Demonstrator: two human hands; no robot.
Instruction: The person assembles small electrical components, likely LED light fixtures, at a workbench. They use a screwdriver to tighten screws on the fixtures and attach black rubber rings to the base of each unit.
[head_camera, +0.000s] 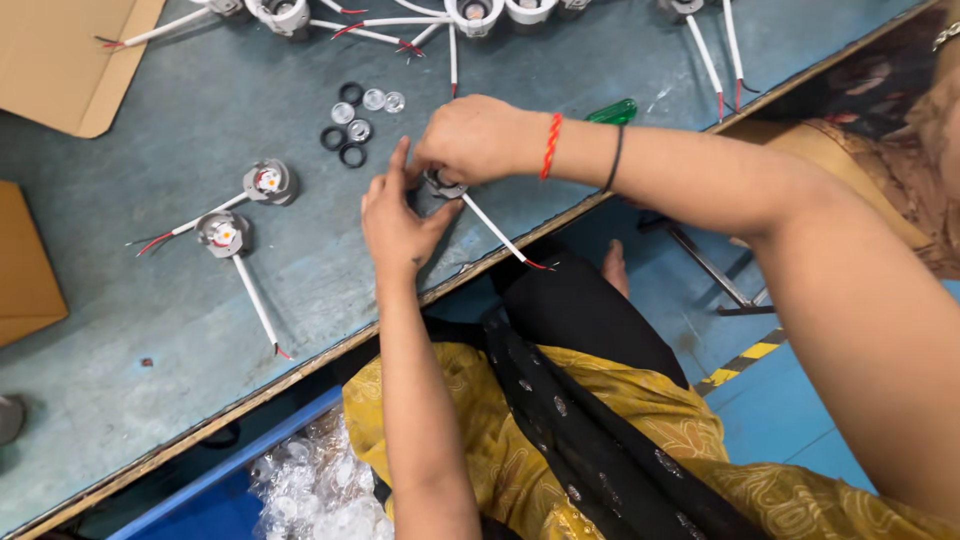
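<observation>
Both hands on one small lamp holder (443, 185) near desk's (130, 380) front edge — right hand (478, 138) pinching from above, left hand (398, 222) fingertips steadying left side; white wire (497, 232) trails toward edge.

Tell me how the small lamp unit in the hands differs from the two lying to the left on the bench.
The grey round lamp unit in the hands is gripped by the left hand and right hand at the bench edge, its face covered; the two loose grey lamp units lie untouched, faces up, showing orange-white centres. Its white lead overhangs the edge; theirs stay on the grey bench. All share red-tipped white leads.
</observation>
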